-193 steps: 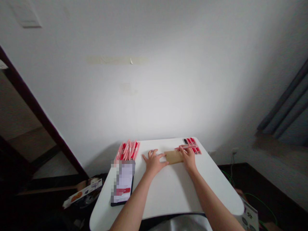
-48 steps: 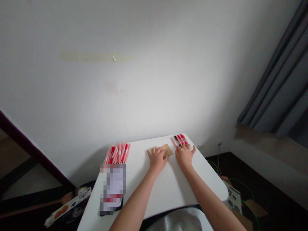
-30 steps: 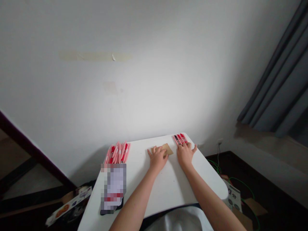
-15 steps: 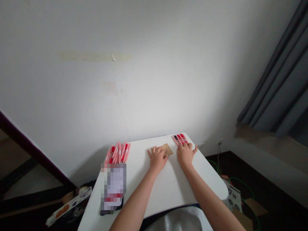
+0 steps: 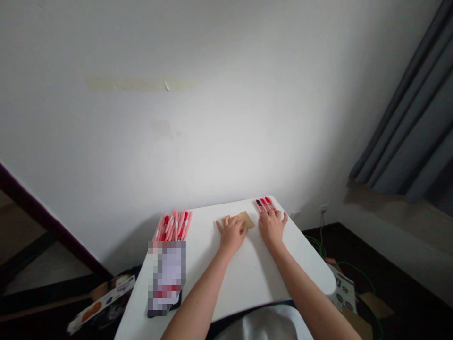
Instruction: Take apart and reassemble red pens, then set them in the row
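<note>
My left hand (image 5: 232,233) lies with fingers spread on a small piece of brown cardboard (image 5: 248,220) in the middle of the white table. Part of the cardboard is hidden under the fingers. My right hand (image 5: 272,227) rests at the near ends of a short row of pink pens (image 5: 264,204) with red and black parts by the far right corner. Its fingers are bent but apart, the little finger sticking out to the right. The fingertips seem to touch the pens, though they are partly hidden.
A pile of pink and red pens (image 5: 173,225) sits at the table's far left edge. In front of it lies a blurred-out flat object with a dark edge (image 5: 155,312). The white table (image 5: 244,278) stands against a wall. Boxes (image 5: 345,288) and green cable (image 5: 357,267) are on the floor at right.
My right hand has shifted slightly to the left by the row of pens, its little finger drawn in a bit. The left hand stays on the cardboard.
</note>
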The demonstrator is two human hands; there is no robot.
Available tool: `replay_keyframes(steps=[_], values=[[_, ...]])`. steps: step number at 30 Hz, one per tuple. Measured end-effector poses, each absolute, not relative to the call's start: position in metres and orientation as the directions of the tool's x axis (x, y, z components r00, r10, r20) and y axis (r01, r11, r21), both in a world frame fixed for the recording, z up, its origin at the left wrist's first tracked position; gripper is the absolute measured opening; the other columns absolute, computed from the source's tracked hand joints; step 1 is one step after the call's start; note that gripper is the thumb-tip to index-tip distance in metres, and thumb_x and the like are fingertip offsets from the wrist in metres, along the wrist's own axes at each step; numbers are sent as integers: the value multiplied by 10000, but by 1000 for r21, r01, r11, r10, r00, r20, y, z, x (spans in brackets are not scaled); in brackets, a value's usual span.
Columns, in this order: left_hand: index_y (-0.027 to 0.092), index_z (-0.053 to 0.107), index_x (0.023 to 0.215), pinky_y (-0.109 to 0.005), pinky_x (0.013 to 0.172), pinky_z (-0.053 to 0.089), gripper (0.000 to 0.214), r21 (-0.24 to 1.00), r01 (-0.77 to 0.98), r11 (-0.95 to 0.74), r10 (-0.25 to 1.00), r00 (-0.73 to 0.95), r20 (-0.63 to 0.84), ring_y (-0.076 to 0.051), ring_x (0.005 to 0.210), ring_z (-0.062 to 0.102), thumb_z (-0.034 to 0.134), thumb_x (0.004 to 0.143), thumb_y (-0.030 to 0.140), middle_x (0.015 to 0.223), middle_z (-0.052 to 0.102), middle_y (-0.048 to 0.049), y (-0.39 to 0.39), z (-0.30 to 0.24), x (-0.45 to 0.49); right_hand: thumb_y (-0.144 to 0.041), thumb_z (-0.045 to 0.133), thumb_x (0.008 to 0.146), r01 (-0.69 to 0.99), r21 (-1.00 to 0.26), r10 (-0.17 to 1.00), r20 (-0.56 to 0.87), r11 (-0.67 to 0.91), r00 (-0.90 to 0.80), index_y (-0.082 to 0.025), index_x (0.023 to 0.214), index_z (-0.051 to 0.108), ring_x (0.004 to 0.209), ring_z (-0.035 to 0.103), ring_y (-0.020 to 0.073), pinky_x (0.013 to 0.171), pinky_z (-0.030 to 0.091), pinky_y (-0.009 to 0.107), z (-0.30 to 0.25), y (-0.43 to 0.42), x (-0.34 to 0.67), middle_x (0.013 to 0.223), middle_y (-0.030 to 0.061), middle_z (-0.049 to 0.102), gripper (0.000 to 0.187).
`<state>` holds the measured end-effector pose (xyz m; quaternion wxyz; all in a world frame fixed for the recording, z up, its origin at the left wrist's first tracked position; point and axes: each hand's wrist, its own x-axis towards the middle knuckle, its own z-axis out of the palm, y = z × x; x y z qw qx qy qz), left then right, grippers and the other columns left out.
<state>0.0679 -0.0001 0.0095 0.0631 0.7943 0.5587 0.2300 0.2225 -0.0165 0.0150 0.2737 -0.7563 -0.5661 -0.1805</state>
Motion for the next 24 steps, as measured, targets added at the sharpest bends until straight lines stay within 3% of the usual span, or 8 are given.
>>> replay_keyframes(steps=[5,10,17,24], values=[[339,604,1155,-709,1079,80,327,375,853,-363,915,251,316,-301,1325,326,514,841,347,1337,550,-20,1,8,65,-293,527,860,966,-242,816,574,89,68,-281,1038,698,1113,435,260,989,230,425,12,-16,226,1116,66,632,246],[347,617,1131,-725,1068,76,308,384,850,-359,922,260,287,-298,1342,315,515,840,341,1332,557,-12,3,9,62,-327,532,884,940,-218,847,520,262,-115,-325,941,723,1092,446,214,1016,223,398,12,-18,225,1060,2,675,199],[349,617,1127,-701,1081,110,303,373,865,-336,928,237,287,-284,1357,295,523,840,374,1371,520,-2,-5,14,46,-304,518,893,929,-241,865,484,282,-137,-312,904,727,1081,461,204,1031,186,403,13,-20,218,1001,-10,702,210],[337,628,1111,-678,1084,143,293,356,903,-239,950,141,279,-287,1346,306,518,841,367,1365,523,-18,-13,19,22,-324,489,907,952,-215,891,442,218,-105,-308,965,718,1066,463,209,970,264,369,15,-16,199,1076,13,676,238]])
